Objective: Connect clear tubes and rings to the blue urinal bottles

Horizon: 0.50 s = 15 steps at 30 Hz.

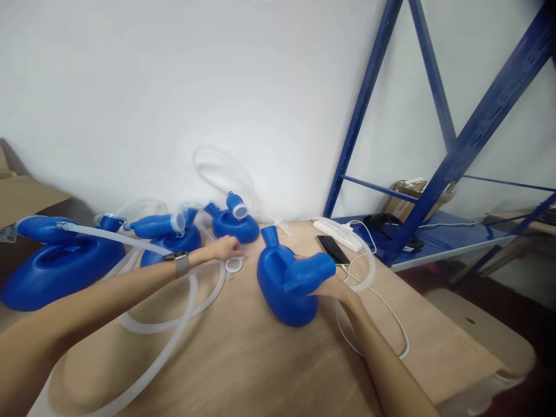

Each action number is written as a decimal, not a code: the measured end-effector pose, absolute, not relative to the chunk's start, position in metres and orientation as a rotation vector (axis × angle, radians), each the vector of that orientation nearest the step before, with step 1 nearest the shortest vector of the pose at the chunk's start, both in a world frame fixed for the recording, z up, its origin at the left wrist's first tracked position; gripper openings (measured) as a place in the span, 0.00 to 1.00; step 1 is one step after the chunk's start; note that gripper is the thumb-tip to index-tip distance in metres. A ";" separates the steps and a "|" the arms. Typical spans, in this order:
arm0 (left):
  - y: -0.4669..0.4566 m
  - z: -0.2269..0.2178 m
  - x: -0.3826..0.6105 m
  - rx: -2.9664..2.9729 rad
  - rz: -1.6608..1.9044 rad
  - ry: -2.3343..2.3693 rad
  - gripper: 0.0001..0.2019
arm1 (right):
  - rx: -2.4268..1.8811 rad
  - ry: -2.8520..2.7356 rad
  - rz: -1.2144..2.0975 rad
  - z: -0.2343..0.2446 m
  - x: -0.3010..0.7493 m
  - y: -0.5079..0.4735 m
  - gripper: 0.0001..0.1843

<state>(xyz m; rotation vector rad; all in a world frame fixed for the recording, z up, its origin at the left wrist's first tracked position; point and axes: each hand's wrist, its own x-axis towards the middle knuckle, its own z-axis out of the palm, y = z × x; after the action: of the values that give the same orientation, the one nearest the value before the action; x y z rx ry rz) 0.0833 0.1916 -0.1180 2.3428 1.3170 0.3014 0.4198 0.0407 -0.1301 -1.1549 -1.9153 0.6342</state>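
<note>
On the brown-covered table, a blue plastic bottle with a slanted neck [278, 295] stands in front of me. My right hand [337, 288] holds a blue funnel-shaped cup [306, 273] over the bottle's right side; the cup hides most of the fingers. My left hand [226, 248] is closed, with the fingers curled downward. Whether anything is in them is hidden. Just below it lies a white ring-shaped cap [233, 265]. Behind my left hand sits another blue bottle [243, 231], topped by a blue cup with a white lid [237, 205].
More blue bottles [65, 272] with cups and clear tubing [167, 353] occupy the left. A phone [333, 250], a white power strip [339, 233] and cables lie at the right. Beyond them is a blue metal rack [449, 240]. A cardboard box [32, 200] is at the far left.
</note>
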 end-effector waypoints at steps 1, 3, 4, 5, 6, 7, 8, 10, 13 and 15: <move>0.186 -0.120 0.084 2.360 0.295 1.315 0.19 | -1.127 -1.952 0.672 -0.132 0.421 0.042 0.38; 0.177 -0.120 0.087 2.379 0.311 1.306 0.18 | -1.085 -2.004 0.737 -0.134 0.422 0.043 0.39; 0.172 -0.117 0.090 2.380 0.327 1.290 0.18 | -1.076 -2.013 0.752 -0.134 0.422 0.044 0.39; 0.167 -0.113 0.092 2.376 0.343 1.264 0.20 | -1.072 -2.015 0.765 -0.133 0.421 0.044 0.40; 0.161 -0.109 0.096 2.366 0.352 1.232 0.25 | -1.067 -2.016 0.779 -0.132 0.420 0.044 0.40; 0.155 -0.105 0.100 2.353 0.352 1.196 0.31 | -1.062 -2.020 0.793 -0.130 0.418 0.044 0.39; 0.147 -0.101 0.105 2.339 0.342 1.158 0.37 | -1.057 -2.023 0.804 -0.128 0.416 0.043 0.39; 0.131 -0.096 0.117 2.298 0.332 1.073 0.43 | -1.051 -2.034 0.839 -0.124 0.411 0.042 0.39; 0.111 -0.099 0.133 2.207 0.424 0.959 0.48 | -1.066 -2.027 0.897 -0.123 0.409 0.042 0.42; 0.104 -0.106 0.139 2.167 0.430 0.956 0.53 | -1.112 -2.011 0.909 -0.124 0.416 0.043 0.45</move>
<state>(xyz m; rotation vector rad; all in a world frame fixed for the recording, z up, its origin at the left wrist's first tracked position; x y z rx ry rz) 0.1392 0.1044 -0.1059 2.1665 0.9562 0.4297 0.4164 0.0434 -0.1241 -1.1118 -2.0105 0.9088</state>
